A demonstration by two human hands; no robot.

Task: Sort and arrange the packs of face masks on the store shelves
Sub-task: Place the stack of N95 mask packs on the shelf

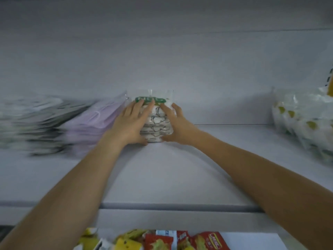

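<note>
Clasping a stack of white face-mask packs [156, 123] in clear crinkly plastic, green oval label on the top pack, between left hand [129, 123] and right hand [177, 123]. Gripping on both sides: fingers curled over the top edge and flanks, thumbs tucked at the lower front corners.

Sits deep on the pale grey flat store shelf [162, 168], at or very near the back wall, just beside a slumped pile of lilac mask packs [93, 121] on the left; touching or not, cannot tell behind the left hand. Further left, a blurred heap of black-and-white packs [36, 123]; well apart to the right, clear bags with yellow-green prints [302, 120]; below the shelf lip, red and yellow snack packets [162, 240].

Judging by looks: light, soft and compressible, with film sliding on film, so likely to shear or fan out if squeezed only at the top. Best held on the two flanks, high and low together, pressing inward evenly. Hardly fragile, though liable to crease.

Lies flat, pack on pack, rising straight up. Seems to run its long axis front to back, labelled end toward the wall, but too foreshortened to say firmly.
</note>
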